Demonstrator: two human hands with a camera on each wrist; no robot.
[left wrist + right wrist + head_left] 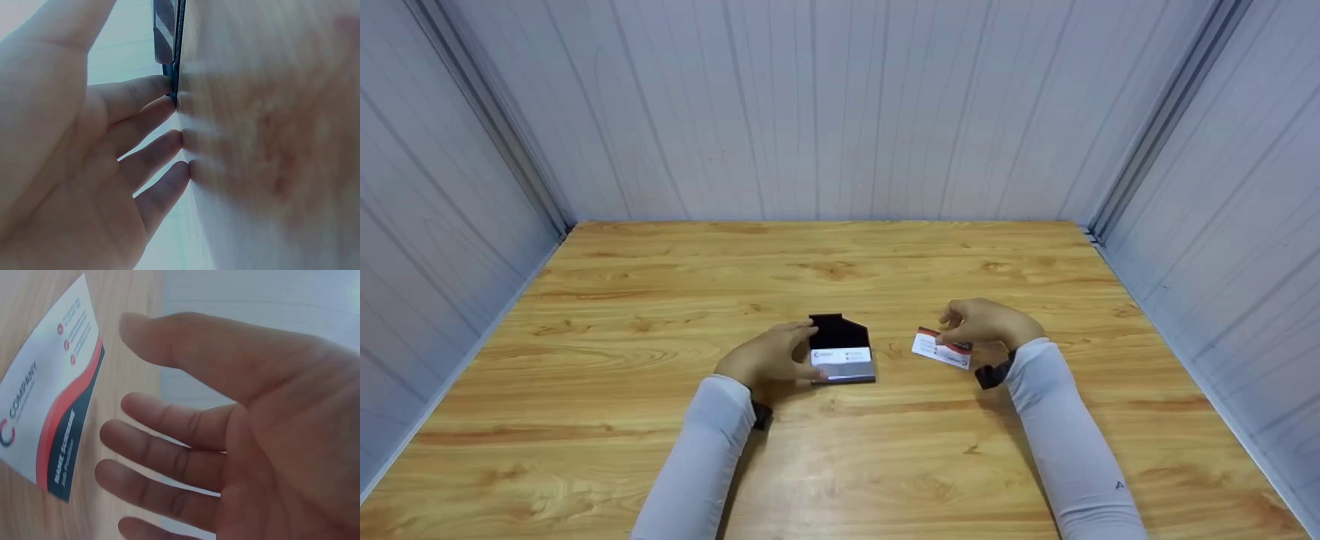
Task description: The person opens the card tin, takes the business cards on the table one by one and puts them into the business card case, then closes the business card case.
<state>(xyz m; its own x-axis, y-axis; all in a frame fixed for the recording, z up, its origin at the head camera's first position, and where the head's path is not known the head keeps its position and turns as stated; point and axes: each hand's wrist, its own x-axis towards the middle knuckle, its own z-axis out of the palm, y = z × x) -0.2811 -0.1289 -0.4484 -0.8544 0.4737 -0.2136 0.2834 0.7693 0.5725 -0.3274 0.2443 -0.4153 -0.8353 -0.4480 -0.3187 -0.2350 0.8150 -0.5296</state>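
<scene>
On the wooden table lies a business card case (pixel 844 367), its dark lid (pixel 834 332) folded back and a white card (pixel 840 355) showing inside. My left hand (pixel 769 356) is at the case's left side. Its fingers (pixel 143 95) are fairly straight, with tips at the case's dark edge and the table; the thumb reaches over the case's front corner. To the right lies a white, red and black business card (pixel 48 402), printed "COMPANY". My right hand (pixel 986 324) hovers over it, thumb and fingers (pixel 149 444) spread apart, with nothing between them.
The wood-grain table (pixel 840 450) spreads around both hands. Pale panelled walls (pixel 840 112) stand behind it and on both sides. Both wrists carry small black devices (pixel 994 373), below light sleeves.
</scene>
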